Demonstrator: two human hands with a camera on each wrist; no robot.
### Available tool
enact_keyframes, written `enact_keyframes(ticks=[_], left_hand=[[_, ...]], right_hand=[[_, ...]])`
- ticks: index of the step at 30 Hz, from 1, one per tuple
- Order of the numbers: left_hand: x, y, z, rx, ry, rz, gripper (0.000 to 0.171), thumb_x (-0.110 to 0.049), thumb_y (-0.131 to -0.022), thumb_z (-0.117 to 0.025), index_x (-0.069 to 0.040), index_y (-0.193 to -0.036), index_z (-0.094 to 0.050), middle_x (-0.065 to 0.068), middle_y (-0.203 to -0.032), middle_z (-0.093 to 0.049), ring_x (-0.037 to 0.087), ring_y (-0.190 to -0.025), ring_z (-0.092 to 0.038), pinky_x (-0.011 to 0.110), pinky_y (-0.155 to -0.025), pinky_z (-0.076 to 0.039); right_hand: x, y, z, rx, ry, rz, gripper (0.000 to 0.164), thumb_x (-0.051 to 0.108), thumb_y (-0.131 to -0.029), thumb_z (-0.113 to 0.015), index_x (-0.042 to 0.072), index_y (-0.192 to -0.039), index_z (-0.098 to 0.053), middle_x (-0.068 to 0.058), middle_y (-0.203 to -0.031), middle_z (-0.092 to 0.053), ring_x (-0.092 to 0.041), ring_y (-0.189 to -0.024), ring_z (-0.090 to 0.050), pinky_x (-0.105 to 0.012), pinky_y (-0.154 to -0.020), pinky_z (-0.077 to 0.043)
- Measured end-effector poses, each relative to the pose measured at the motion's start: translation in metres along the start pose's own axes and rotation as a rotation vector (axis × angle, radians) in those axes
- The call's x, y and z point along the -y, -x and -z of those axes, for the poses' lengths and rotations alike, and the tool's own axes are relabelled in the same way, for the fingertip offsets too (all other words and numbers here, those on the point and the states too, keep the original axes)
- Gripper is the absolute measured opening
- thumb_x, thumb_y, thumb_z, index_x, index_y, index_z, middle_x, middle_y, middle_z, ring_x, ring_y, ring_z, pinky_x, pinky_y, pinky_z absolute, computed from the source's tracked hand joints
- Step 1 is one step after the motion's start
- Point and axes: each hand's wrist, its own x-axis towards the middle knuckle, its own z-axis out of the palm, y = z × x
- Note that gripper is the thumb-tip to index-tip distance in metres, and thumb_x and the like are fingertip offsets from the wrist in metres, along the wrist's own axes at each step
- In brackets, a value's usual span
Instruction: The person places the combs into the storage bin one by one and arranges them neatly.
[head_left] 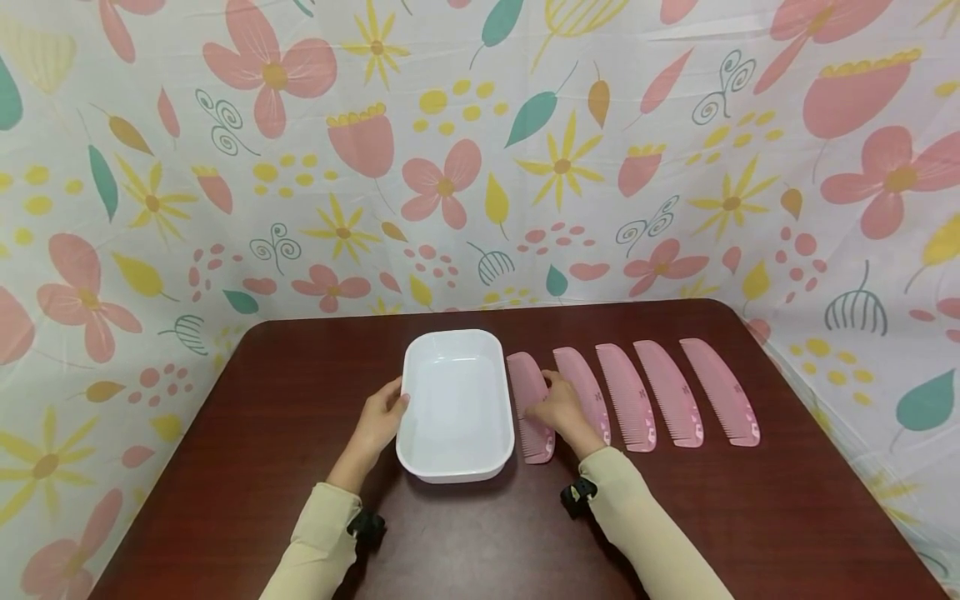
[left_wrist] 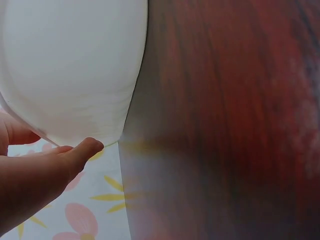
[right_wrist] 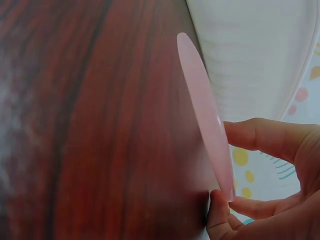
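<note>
A white rectangular tray (head_left: 455,408) with rounded corners stands on the dark wooden table, its inside bare. My left hand (head_left: 381,418) holds the tray's left side, thumb and fingers at the rim; the left wrist view shows the thumb (left_wrist: 89,147) against the tray's edge. Just right of the tray, my right hand (head_left: 558,408) grips a pink comb (head_left: 527,387) by its curved back. In the right wrist view that comb (right_wrist: 205,110) appears edge-on between thumb and fingers, close beside the tray's wall.
Several more pink combs (head_left: 628,398) lie side by side to the right, slanted, teeth toward the left. The nearest of them is partly covered by my right hand. A flowered cloth (head_left: 480,167) hangs behind the table (head_left: 300,367).
</note>
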Motion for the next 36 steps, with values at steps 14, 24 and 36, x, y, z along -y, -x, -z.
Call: enact_keyframes(ticks=[14, 24, 36], left_hand=[[0.000, 0.004, 0.001, 0.007, 0.013, 0.036, 0.044, -0.011, -0.101, -0.045, 0.005, -0.142, -0.041, 0.026, -0.140, -0.046, 0.038, -0.126, -0.047, 0.050, -0.101, -0.041], [0.001, 0.005, 0.001, 0.006, 0.002, 0.017, 0.043, -0.010, -0.101, -0.045, 0.005, -0.141, -0.042, 0.026, -0.138, -0.049, 0.037, -0.123, -0.050, 0.049, -0.099, -0.044], [0.001, 0.006, 0.001, 0.001, -0.015, 0.004, 0.043, -0.010, -0.102, -0.045, 0.006, -0.141, -0.042, 0.028, -0.135, -0.050, 0.039, -0.120, -0.052, 0.049, -0.098, -0.045]], right_hand=[[-0.004, 0.001, 0.004, -0.067, -0.215, -0.030, 0.047, -0.009, -0.076, -0.049, -0.013, -0.122, -0.055, -0.025, -0.095, -0.061, -0.031, -0.085, -0.056, -0.025, -0.062, -0.046], [0.000, -0.001, 0.021, -0.073, -0.279, 0.000, 0.043, -0.009, -0.076, -0.055, -0.012, -0.119, -0.060, -0.027, -0.095, -0.066, -0.026, -0.082, -0.060, -0.021, -0.061, -0.046], [0.016, 0.002, 0.050, -0.138, -0.370, -0.031, 0.044, -0.005, -0.080, -0.056, -0.008, -0.123, -0.059, -0.028, -0.101, -0.065, -0.018, -0.079, -0.058, -0.019, -0.062, -0.044]])
